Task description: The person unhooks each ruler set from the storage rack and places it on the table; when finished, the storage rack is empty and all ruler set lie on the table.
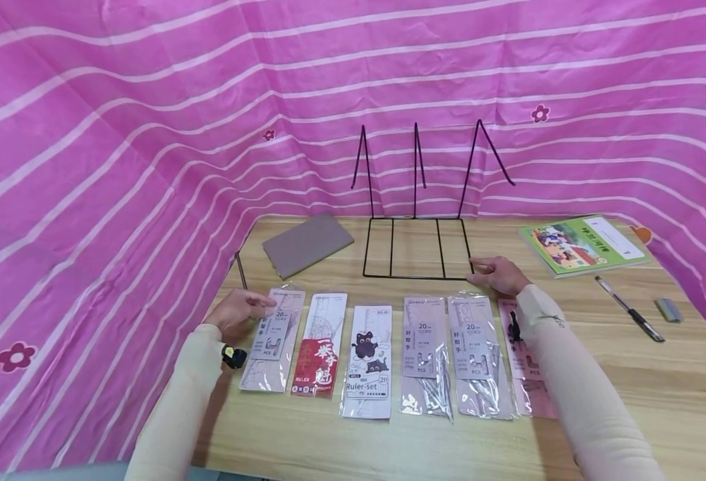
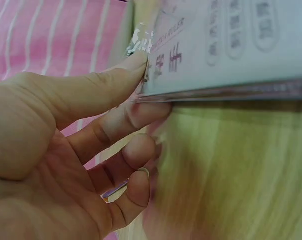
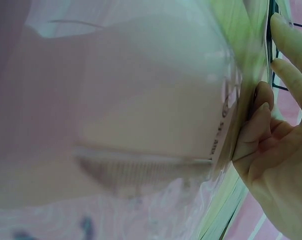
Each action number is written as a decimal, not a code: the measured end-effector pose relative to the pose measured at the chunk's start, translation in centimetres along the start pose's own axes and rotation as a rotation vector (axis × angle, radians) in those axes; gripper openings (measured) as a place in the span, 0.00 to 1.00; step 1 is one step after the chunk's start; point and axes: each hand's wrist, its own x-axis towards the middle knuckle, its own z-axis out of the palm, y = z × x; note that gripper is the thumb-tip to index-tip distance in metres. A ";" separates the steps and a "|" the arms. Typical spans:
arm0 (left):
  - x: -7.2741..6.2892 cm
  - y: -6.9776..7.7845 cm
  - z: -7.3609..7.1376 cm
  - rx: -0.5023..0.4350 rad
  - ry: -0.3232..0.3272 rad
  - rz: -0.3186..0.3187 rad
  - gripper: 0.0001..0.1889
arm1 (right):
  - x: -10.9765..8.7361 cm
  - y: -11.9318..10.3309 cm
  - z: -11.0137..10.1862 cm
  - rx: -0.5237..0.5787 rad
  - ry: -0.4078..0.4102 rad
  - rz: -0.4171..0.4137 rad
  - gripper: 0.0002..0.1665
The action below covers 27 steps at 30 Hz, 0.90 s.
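Observation:
Several clear-wrapped ruler sets lie in a row on the wooden table (image 1: 437, 447). At the row's left end, my left hand (image 1: 246, 308) pinches the edge of a ruler set (image 1: 271, 347). The left wrist view shows the thumb (image 2: 111, 82) on top of this packet's edge and the index finger underneath, with the other fingers curled below. My right hand (image 1: 499, 274) touches the front right corner of a black wire rack (image 1: 415, 277) with its fingertips. Under the right forearm lies a pink ruler set (image 1: 530, 374), partly hidden by the sleeve.
Between the end packets are a red-and-white ruler set (image 1: 314, 367), a cat-print ruler set (image 1: 367, 374) and two pale ones. A grey-brown notebook (image 1: 307, 244) lies back left. At the right are a green book (image 1: 584, 247), a pen (image 1: 629, 308) and an eraser (image 1: 668, 310).

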 end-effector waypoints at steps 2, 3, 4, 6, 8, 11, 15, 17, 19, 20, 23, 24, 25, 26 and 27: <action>0.1 0.0 0.1 0.019 0.002 0.015 0.16 | 0.0 0.1 0.0 0.001 -0.002 0.004 0.43; 0.1 0.0 0.2 0.021 0.008 0.015 0.16 | 0.0 0.1 0.0 0.000 -0.002 0.005 0.43; 0.2 0.0 0.3 0.033 0.012 0.023 0.15 | 0.0 0.1 0.0 0.002 -0.003 0.009 0.43; 0.2 0.0 0.4 0.052 0.018 0.040 0.15 | 0.0 0.2 0.0 0.001 -0.006 0.010 0.43; 0.2 0.1 0.5 0.079 0.021 0.052 0.15 | 0.0 0.3 0.1 0.010 -0.007 0.017 0.43; 0.2 0.2 0.6 0.109 0.025 0.053 0.15 | 0.1 0.3 0.1 0.005 -0.011 0.015 0.43; 0.3 0.5 0.6 0.132 0.031 0.021 0.15 | 0.0 0.2 0.2 0.003 -0.009 0.006 0.43; 0.4 0.9 0.6 0.127 0.039 0.010 0.15 | -0.1 0.2 0.2 -0.001 -0.005 0.001 0.43; 0.7 1.3 0.7 0.131 0.066 0.010 0.14 | -0.2 0.1 0.2 -0.002 -0.006 0.002 0.43; 0.8 1.6 0.7 0.134 0.087 0.009 0.14 | -0.2 0.0 0.2 -0.005 -0.006 0.003 0.43; 1.4 3.0 1.0 0.182 0.160 0.040 0.15 | -0.2 -0.1 0.2 -0.001 -0.007 0.001 0.43; 1.7 3.4 1.1 0.199 0.186 0.053 0.16 | -0.2 -0.2 0.2 -0.001 -0.010 -0.002 0.43; 2.0 3.9 1.3 0.214 0.207 0.069 0.17 | -0.2 -0.2 0.2 0.001 -0.012 -0.006 0.42; 2.3 4.4 1.5 0.225 0.226 0.090 0.18 | -0.2 -0.3 0.3 0.007 -0.016 -0.007 0.42; 2.7 4.9 1.7 0.234 0.238 0.121 0.19 | -0.1 -0.3 0.4 0.014 -0.022 -0.006 0.42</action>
